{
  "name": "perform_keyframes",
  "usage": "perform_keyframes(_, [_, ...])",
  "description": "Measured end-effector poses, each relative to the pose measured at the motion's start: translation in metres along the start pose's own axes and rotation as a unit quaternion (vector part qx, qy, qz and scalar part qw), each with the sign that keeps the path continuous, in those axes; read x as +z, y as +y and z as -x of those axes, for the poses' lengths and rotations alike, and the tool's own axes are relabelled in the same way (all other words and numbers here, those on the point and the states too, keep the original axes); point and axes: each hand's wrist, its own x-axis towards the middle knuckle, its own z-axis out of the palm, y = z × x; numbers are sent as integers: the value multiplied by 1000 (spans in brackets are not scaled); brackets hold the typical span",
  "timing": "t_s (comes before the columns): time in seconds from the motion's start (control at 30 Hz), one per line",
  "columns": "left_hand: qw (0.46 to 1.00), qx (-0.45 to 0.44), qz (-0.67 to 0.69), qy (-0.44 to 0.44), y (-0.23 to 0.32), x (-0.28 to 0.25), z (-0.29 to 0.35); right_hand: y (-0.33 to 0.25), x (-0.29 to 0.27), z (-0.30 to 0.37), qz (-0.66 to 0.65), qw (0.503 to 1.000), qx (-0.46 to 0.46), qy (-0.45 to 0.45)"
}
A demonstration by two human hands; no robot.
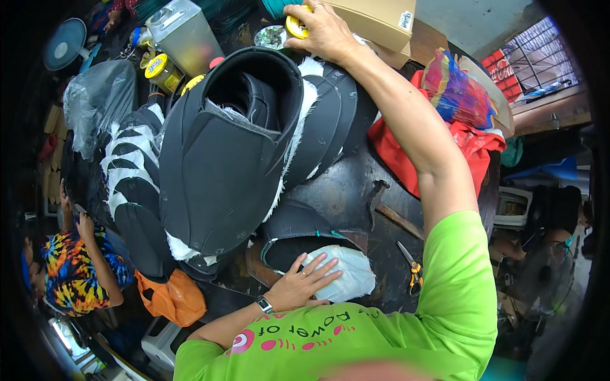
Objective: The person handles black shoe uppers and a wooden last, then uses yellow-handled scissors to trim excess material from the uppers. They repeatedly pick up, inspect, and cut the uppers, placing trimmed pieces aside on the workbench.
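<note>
My right hand [327,35] reaches to the far side of the table, its fingers wrapped round a yellow-lidded jar [296,27]. Close to my body, my left hand [298,284] lies flat with fingers spread. Its fingertips rest on the white lining [346,273] of a black shoe upper [298,222]. Between my arms rises a big nested stack of black shoe uppers [216,184] with frayed white edges. Another stack of uppers [136,171] leans to its left, and more uppers [330,108] lie behind it on the right.
A hammer [397,219] and orange-handled scissors [412,270] lie at the right. Beyond are a red bag [397,155] and a cardboard box [368,19]. A metal can [184,41] and a yellow-lidded jar [163,73] stand far left. A co-worker in a colourful shirt [76,267] sits left.
</note>
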Motion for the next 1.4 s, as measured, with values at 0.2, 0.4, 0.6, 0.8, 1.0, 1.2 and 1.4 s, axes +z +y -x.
perform_keyframes(0.2, [999, 28, -30, -11, -6, 8, 1, 2, 25, -5, 86, 951, 173, -240])
perform_keyframes(0.4, [998, 24, -62, 8, -6, 13, 2, -3, -1, -11, 36, 925, 270, -264])
perform_keyframes(0.6, [999, 29, -43, 13, -4, 3, -1, -62, -72, 57, -275, 944, 181, 25])
perform_keyframes(0.8, [997, 56, 20, 57, 0, 4, 4, -163, -134, 193, -274, 913, 302, -10])
perform_keyframes(1.0, [982, 91, -61, 154, -1, 29, 12, -231, -119, 354, -161, 935, 316, -22])
perform_keyframes(1.2, [966, 61, -135, 214, 15, 47, 18, -279, -95, 433, -196, 881, 427, -56])
perform_keyframes(1.4, [944, 100, -110, 295, 23, 63, 51, -323, -99, 452, -557, 670, 483, 82])
